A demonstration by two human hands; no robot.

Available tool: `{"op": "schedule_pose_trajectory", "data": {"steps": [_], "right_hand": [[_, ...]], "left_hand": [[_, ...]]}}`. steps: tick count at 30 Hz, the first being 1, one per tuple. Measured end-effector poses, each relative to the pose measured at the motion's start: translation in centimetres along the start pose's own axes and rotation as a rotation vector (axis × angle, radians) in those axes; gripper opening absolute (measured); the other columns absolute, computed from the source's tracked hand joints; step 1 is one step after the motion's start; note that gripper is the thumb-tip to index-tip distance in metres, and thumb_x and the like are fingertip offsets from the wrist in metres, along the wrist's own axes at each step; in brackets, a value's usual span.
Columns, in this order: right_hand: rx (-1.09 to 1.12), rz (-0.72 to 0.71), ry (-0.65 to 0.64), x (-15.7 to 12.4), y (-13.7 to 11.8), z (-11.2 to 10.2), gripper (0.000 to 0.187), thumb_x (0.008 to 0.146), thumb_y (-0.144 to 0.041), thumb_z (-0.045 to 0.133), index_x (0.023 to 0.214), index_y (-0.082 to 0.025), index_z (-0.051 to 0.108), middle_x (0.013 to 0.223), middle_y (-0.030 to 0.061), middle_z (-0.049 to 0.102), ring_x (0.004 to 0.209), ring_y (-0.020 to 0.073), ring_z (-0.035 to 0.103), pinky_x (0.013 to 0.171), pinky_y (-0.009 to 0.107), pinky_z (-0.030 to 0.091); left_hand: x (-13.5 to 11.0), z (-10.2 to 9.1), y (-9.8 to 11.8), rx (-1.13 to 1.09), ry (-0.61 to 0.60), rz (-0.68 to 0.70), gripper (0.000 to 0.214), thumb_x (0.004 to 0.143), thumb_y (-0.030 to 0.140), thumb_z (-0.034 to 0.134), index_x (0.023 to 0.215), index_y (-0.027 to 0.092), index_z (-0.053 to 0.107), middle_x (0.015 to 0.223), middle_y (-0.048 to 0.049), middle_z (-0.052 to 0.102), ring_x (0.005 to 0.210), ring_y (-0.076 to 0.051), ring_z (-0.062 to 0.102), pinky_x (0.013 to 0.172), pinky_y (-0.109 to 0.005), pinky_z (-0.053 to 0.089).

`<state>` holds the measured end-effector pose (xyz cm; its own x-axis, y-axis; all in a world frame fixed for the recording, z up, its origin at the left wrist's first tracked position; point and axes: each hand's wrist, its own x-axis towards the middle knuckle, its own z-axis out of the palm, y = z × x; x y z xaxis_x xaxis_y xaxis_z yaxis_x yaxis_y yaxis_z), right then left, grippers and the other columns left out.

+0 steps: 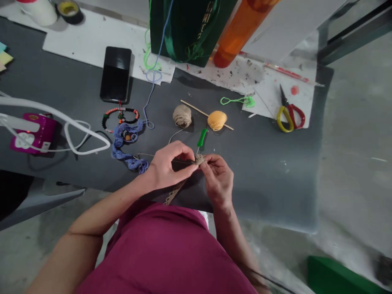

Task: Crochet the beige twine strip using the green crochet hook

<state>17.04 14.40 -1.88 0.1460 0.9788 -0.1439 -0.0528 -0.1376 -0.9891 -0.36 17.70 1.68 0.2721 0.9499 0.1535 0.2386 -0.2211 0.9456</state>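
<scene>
Between my hands is a small beige crochet piece (199,159). My left hand (167,165) pinches its left side with thumb and forefinger, and a strand of beige yarn runs by that hand. My right hand (219,179) grips the right side with bent fingers. A crochet hook with a green handle (202,138) points away from me, its metal shaft reaching down to the piece; I cannot tell whether its tip is in the stitches. A lacy beige crocheted strip (174,193) hangs below my hands at the table edge. Just beyond lies the beige yarn ball (182,116).
A yellow yarn ball (217,120) touches a wooden stick (196,108). Blue crochet work (122,149) and a beaded bracelet (134,116) lie left, near a phone (115,75). Scissors (289,114) lie right. A dark green bag (186,36) and orange bottle (239,34) stand behind.
</scene>
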Motion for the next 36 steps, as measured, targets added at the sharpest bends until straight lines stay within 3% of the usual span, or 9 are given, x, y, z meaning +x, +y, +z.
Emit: {"op": "schedule_pose_trajectory", "data": {"steps": [6, 11, 19, 31, 36], "right_hand": [[-0.099, -0.149, 0.062, -0.8, 0.0, 0.7, 0.014, 0.084, -0.033, 0.076, 0.087, -0.024, 0.066, 0.083, 0.0002, 0.066, 0.076, 0.0141, 0.067, 0.071, 0.027, 0.057], [-0.121, -0.193, 0.055, -0.9, 0.4, 0.8, 0.010, 0.087, -0.030, 0.071, 0.090, -0.024, 0.064, 0.089, 0.0014, 0.066, 0.082, 0.0148, 0.068, 0.077, 0.029, 0.058], [-0.150, -0.212, 0.063, -1.2, 0.6, 0.9, 0.011, 0.086, -0.025, 0.072, 0.094, -0.024, 0.066, 0.090, 0.0019, 0.069, 0.081, 0.0153, 0.070, 0.075, 0.030, 0.061], [-0.137, -0.128, 0.056, -1.2, 0.1, 1.0, 0.011, 0.083, -0.029, 0.075, 0.090, -0.024, 0.069, 0.085, 0.0018, 0.072, 0.076, 0.0151, 0.071, 0.072, 0.029, 0.062], [0.116, 0.051, 0.010, -0.6, 0.2, 0.4, 0.023, 0.076, -0.037, 0.082, 0.084, -0.024, 0.066, 0.073, -0.0025, 0.069, 0.059, 0.0122, 0.064, 0.061, 0.027, 0.057]], "left_hand": [[-1.0, 0.9, 0.0, 0.174, 0.079, 0.062, 0.006, 0.091, 0.027, 0.068, 0.090, 0.021, 0.065, 0.084, -0.0042, 0.074, 0.080, -0.017, 0.067, 0.077, -0.033, 0.053], [-1.2, 1.3, 0.0, 0.247, 0.179, 0.230, 0.003, 0.093, 0.019, 0.065, 0.091, 0.020, 0.066, 0.090, -0.0063, 0.074, 0.087, -0.018, 0.069, 0.078, -0.031, 0.053], [-1.9, 2.1, -0.2, 0.312, 0.226, 0.308, 0.009, 0.094, 0.013, 0.060, 0.096, 0.020, 0.064, 0.089, -0.0052, 0.077, 0.085, -0.017, 0.072, 0.079, -0.030, 0.055], [-2.3, 2.5, -0.7, 0.350, 0.192, 0.213, 0.014, 0.098, 0.020, 0.054, 0.092, 0.022, 0.066, 0.084, -0.0051, 0.077, 0.078, -0.018, 0.071, 0.077, -0.032, 0.056], [-2.2, 2.2, 0.0, 0.173, 0.218, 0.088, 0.013, 0.099, 0.023, 0.055, 0.097, 0.021, 0.067, 0.092, -0.0056, 0.078, 0.087, -0.017, 0.071, 0.082, -0.031, 0.055]]}}
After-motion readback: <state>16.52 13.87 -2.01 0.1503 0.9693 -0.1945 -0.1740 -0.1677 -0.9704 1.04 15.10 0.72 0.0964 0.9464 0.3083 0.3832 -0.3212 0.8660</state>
